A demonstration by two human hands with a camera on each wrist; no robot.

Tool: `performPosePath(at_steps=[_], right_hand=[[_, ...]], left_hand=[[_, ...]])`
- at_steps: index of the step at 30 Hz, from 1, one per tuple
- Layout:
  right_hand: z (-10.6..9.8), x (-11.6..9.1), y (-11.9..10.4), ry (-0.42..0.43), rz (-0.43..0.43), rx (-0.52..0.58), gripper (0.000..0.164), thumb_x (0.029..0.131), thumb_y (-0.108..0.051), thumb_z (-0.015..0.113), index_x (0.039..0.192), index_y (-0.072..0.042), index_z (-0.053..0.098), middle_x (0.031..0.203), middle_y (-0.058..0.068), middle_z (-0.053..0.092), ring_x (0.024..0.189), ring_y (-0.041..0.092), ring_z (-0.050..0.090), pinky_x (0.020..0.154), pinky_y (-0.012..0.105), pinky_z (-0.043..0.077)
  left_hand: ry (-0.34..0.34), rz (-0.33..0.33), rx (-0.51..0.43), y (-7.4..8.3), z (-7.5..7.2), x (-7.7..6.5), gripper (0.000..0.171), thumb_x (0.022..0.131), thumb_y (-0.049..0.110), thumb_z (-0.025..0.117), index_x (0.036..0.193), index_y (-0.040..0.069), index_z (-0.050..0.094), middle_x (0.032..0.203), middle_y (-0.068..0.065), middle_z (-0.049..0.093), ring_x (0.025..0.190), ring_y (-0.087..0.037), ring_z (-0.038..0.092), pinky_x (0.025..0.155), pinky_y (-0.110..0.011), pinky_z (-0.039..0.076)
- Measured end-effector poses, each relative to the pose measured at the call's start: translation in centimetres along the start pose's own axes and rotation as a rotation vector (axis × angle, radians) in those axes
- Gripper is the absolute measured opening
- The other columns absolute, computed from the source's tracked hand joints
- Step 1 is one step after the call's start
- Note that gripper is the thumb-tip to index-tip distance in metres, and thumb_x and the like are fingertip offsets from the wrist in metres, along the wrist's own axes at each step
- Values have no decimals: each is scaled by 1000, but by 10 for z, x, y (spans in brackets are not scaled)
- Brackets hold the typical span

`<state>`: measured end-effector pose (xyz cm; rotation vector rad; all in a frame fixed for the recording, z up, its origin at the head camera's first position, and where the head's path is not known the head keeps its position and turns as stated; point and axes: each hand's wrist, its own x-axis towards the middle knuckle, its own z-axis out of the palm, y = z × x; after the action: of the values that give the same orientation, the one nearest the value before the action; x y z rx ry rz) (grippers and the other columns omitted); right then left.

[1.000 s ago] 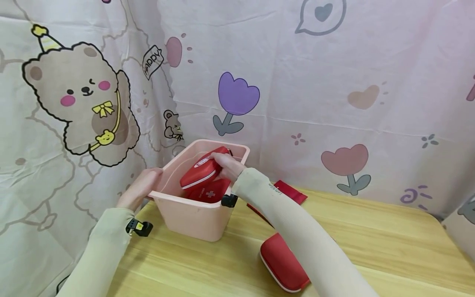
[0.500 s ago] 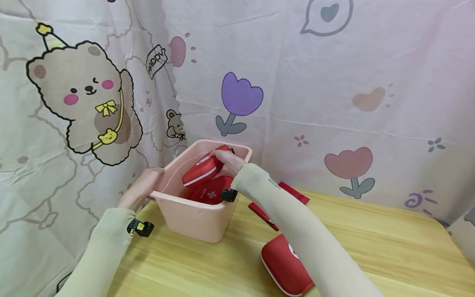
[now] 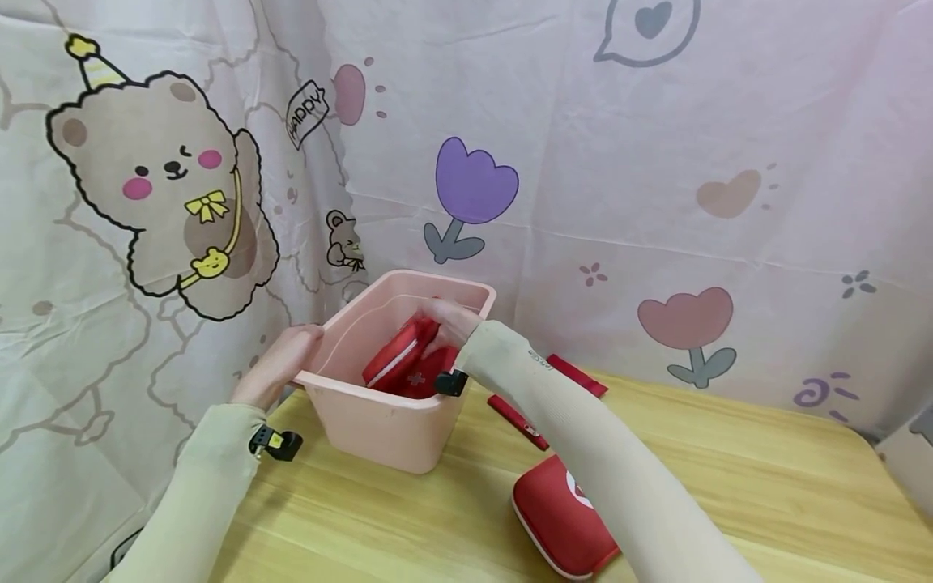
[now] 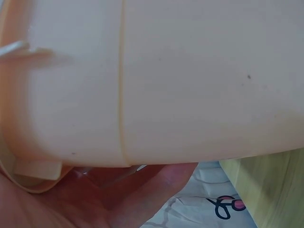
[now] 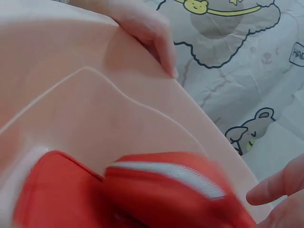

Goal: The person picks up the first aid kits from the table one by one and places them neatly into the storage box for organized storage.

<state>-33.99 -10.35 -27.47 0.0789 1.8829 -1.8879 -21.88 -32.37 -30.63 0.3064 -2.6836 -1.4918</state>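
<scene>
A pink plastic bin [image 3: 379, 429] stands on the wooden table. My left hand [image 3: 280, 364] grips its left rim, with fingers bent over the edge in the right wrist view. Inside the bin, a red zip pouch [image 3: 397, 356] with a pale zipper leans tilted over another red first-aid pouch [image 3: 417, 382] bearing a white cross. Reaching in over the right rim, my right hand [image 3: 448, 322] is close beside the upper pouch. In the right wrist view, its fingers [image 5: 273, 190] are extended and apart from that pouch, which is blurred. The left wrist view shows mostly bin wall [image 4: 190, 85].
Another red pouch [image 3: 561, 514] with a white round emblem lies near the table's front, partly under my right sleeve. Behind that forearm lies a flat red item [image 3: 521, 423] with a zipper pull. A patterned curtain [image 3: 598, 186] hangs along the back and left.
The upper pouch has gone lower into the bin and tilted more steeply; my right hand has let go of it. The left hand stays on the rim.
</scene>
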Motion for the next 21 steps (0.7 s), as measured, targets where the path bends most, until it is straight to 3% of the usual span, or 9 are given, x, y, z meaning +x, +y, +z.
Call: performPosePath(at_steps=[5,7,10,13,17,19,21], right_hand=[[-8,-10,-7,82,21,-180,41,88,-20,64,124,-10,47,121,15,55,109,35,55,89,48,51],[-12,-15,-9,48,-8,-275,41,91,-30,61,126,-13,48,120,13,57,109,33,57,89,45,51],[-17,-23,-10,-47,-126,-453,42,94,-40,58,127,-16,51,116,8,57,110,27,56,92,39,49],[-19,-30,-8,-153,-300,-743,49,98,-43,51,137,-14,49,127,8,54,120,26,50,102,40,41],[-18,-37,-2,-132,-473,-1221,69,99,-52,41,153,-10,32,153,11,36,141,30,30,114,47,22],[-19,-40,2,-90,-504,-1369,75,98,-55,40,156,-10,25,158,12,28,145,32,20,115,49,16],[-20,-43,6,-55,-521,-1437,78,97,-58,41,157,-12,21,161,11,20,147,33,13,116,52,10]], left_hand=[[0,9,-7,2,0,0,59,104,37,24,140,-7,42,125,-25,53,101,-29,55,77,-36,46],[-3,8,-11,2,0,-1,59,104,36,24,140,-7,43,124,-25,54,99,-28,56,74,-35,48],[-14,-2,-16,3,0,-2,60,104,37,24,140,-8,42,122,-26,55,97,-28,58,71,-35,50],[-17,-2,-15,2,0,-3,60,104,37,24,139,-9,42,121,-25,55,97,-28,58,71,-35,49],[-6,8,-9,3,0,-3,60,104,37,24,138,-9,43,121,-25,56,96,-27,58,72,-34,49],[1,13,-4,3,0,-3,60,104,37,24,138,-9,43,121,-25,56,95,-26,58,72,-33,49],[6,14,-1,4,0,-3,60,104,37,24,139,-8,43,120,-25,56,94,-25,58,71,-33,49]])
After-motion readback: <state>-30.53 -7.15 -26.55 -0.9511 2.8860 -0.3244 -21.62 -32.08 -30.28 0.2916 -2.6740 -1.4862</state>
